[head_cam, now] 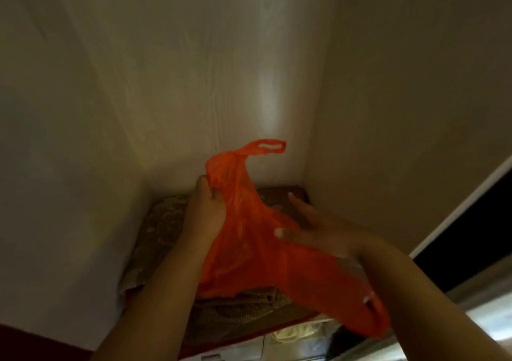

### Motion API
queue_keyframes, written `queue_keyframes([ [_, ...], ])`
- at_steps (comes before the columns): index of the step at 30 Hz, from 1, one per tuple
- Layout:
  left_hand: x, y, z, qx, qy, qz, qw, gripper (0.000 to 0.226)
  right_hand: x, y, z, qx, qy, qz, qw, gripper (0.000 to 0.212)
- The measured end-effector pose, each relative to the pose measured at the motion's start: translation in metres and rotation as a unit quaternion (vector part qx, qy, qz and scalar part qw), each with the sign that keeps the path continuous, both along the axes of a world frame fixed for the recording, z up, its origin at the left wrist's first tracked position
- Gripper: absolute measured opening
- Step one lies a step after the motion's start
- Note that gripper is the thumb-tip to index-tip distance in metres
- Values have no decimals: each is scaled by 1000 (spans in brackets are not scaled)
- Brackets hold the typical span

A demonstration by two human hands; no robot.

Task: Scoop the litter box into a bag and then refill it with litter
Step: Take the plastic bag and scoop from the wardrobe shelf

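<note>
— Biggest risk here?

— Tearing, probably. Thin orange bag (249, 250), pinched near its top by the left hand (206, 211), fingers curled into the film. Any hard tug apart, and likely a split seam before a single scoop.

— And the right hand (313, 222)?

— Fingers straight and spread, laid flat against the film at about 3 o'clock from the left one. Not gripping, so far as could be told; blurred at the fingertips. Could easily slip off and let the mouth collapse shut.

— Anything else?

— Snagging, perhaps. Bottom edge draped down onto crumpled brownish cloth (243, 302) at 6 o'clock, lower corner trailing off toward 4 o'clock.

— Look of the bag itself?

— Bright orange, translucent, wrinkled, mostly flattened and not yet opened out. One loop handle (270, 148) standing free at 12 o'clock, against the pale wall (194, 83). Held up in a corner; no litter box anywhere in view.
</note>
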State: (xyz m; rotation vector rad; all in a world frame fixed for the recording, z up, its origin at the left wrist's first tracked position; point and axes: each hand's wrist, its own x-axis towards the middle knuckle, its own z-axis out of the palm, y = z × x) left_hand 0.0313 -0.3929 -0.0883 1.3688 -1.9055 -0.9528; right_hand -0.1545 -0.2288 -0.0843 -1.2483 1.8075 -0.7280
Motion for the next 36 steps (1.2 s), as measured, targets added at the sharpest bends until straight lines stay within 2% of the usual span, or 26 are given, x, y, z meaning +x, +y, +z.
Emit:
queue_keyframes([
  [1,2,1,3,11,14,11,1000,26,0,5,0,22,-50,6,998,104],
  [3,4,4,9,34,39,21,998,22,1,9,-2,40,-71,39,996,95],
  [5,7,6,11,40,43,19,998,22,2,6,-4,-10,-64,61,996,69],
  [6,8,6,10,31,43,16,998,23,1,5,-6,-48,-58,68,995,62],
  [8,14,1,7,18,45,28,998,26,-2,7,-2,-114,-11,88,989,77],
  [10,21,-8,2,11,46,54,997,27,-5,11,9,-126,21,125,984,88],
  [13,33,-34,-13,39,63,85,994,38,-3,16,21,-73,131,232,961,99],
  [16,41,-70,-45,63,80,105,989,34,14,15,26,-54,167,242,954,115],
  [18,41,-85,-61,66,91,97,989,28,24,10,23,-118,151,208,959,103],
  [19,40,-81,-59,77,98,81,989,29,29,8,21,-157,138,183,961,88],
  [22,30,-37,-16,119,146,72,979,40,38,-5,15,-245,91,117,958,28],
  [23,27,-20,-2,141,182,72,970,45,40,-8,13,-263,82,99,956,17],
  [25,28,4,10,163,225,19,960,62,41,-12,13,-281,60,64,956,23],
  [26,29,16,19,163,249,-12,955,63,41,-13,13,-287,60,47,955,28],
  [28,25,24,20,177,297,-33,938,46,40,-16,14,-296,68,1,953,34],
  [30,20,26,21,144,258,-66,953,27,40,-20,11,-302,23,-79,950,35],
  [33,16,28,19,87,215,-49,972,18,37,-27,7,-311,-83,-221,921,29],
  [35,15,29,16,79,248,-20,965,8,32,-27,5,-297,-103,-288,905,28],
  [36,14,31,16,96,278,-11,956,11,31,-27,5,-294,-122,-312,895,30],
])
